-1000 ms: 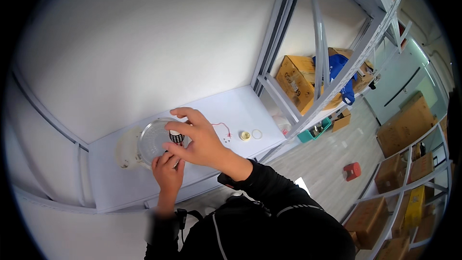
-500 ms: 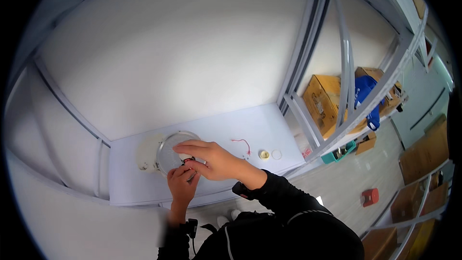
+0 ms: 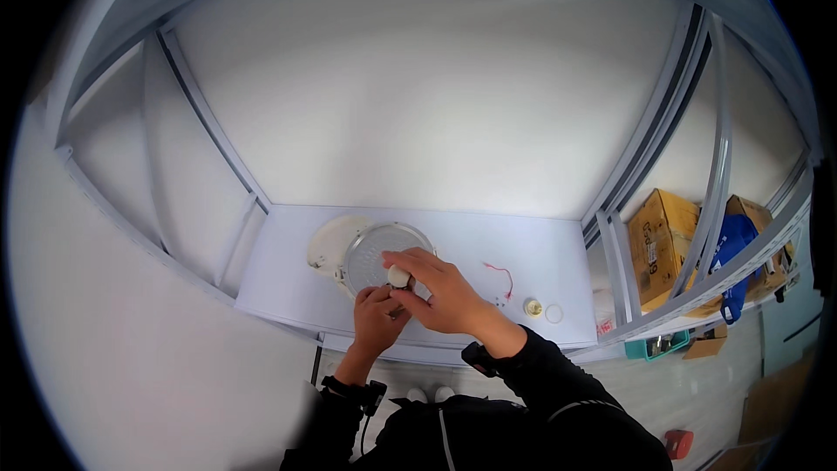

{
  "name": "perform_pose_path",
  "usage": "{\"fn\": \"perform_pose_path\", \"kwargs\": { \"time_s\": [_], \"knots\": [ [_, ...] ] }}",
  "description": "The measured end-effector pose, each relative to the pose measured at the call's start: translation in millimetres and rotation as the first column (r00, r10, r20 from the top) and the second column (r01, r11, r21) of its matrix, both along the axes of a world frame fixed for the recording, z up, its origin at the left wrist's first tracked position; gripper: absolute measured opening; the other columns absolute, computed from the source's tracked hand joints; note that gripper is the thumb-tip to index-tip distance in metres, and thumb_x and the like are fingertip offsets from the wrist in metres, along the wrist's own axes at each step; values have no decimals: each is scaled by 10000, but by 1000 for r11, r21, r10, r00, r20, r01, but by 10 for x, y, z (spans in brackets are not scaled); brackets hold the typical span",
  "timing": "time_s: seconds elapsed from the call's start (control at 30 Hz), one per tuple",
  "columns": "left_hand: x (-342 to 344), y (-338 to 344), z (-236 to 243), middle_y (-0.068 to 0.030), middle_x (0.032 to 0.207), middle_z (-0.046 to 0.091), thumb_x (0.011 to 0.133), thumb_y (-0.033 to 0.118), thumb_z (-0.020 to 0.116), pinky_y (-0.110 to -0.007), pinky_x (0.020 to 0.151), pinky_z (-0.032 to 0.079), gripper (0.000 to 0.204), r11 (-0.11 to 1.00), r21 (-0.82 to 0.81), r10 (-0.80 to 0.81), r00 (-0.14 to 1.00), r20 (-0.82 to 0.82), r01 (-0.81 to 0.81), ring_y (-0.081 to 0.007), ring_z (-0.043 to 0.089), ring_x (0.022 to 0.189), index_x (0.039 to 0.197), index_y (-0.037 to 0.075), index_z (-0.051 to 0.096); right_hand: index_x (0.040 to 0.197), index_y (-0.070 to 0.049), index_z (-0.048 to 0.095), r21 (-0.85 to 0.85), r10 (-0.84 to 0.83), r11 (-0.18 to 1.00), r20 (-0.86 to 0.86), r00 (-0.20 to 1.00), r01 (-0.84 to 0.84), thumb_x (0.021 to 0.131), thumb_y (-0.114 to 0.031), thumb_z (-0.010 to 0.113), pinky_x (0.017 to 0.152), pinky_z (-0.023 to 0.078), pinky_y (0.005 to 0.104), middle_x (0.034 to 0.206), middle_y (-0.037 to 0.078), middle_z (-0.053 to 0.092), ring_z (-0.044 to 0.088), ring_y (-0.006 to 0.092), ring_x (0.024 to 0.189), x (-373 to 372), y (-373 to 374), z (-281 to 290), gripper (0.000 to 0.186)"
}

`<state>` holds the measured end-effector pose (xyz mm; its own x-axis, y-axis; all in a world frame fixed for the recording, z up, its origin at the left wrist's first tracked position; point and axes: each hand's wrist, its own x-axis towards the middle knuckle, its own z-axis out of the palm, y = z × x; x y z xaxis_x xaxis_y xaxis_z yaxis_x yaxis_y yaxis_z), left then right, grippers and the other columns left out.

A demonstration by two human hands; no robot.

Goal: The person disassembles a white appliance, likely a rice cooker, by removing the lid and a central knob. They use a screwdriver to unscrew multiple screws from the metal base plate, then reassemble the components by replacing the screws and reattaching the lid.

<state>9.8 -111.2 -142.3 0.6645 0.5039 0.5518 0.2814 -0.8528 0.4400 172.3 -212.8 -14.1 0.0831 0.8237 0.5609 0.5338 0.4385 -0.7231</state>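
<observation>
Over a round grey disc with a silvery rim (image 3: 364, 255), both my hands work close together. Between thumb and fingers, my right hand (image 3: 449, 298) grips a small white rounded part (image 3: 399, 277) with something dark at its underside. Just below it, my left hand (image 3: 377, 323) is closed, its fingertips pinched against the lower end of that part. Whatever else those fingertips hold is hidden. A cream-coloured plate or cover (image 3: 329, 242) lies left of the disc and partly behind it.
On the white table (image 3: 497, 235), right of my hands, lie a red wire (image 3: 509, 279), a small yellowish round piece (image 3: 533, 307) and a pale ring (image 3: 554, 314). Grey frame posts (image 3: 649, 113) bound the table. Beyond stand cardboard boxes (image 3: 660, 244), a blue bag (image 3: 734, 253) and a teal bin (image 3: 656, 345).
The whole view has swung left, so the table sits farther right in the picture. Both hands stay together over the disc, and more of the white part shows between them.
</observation>
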Motion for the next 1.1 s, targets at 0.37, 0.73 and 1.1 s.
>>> {"fn": "perform_pose_path", "kwargs": {
  "time_s": [0.37,0.73,1.1],
  "knots": [
    [134,42,105,19,1013,767,815,212,853,-404,944,458,152,999,-12,47,999,13,-47,-206,716,916,943,141,814,1270,-100,729,83,-328,945,231,916,318,850,-86,822,778,578,322,1162,107,701,720,261,1020,112,42,30,430],
    [108,99,112,47,989,752,803,240,869,-382,918,478,165,1000,8,18,1000,3,-18,-179,711,893,921,143,805,1367,-75,654,65,9,998,19,1000,-10,866,-51,800,894,576,400,1154,146,689,699,299,1085,272,66,55,523],
    [106,149,168,77,1018,727,845,250,834,-377,908,472,154,996,-54,-71,997,-18,70,-171,692,910,969,168,793,1333,-56,694,101,-293,950,-28,956,294,795,-6,868,819,576,320,1111,124,712,704,237,936,88,86,57,567]
  ]
}}
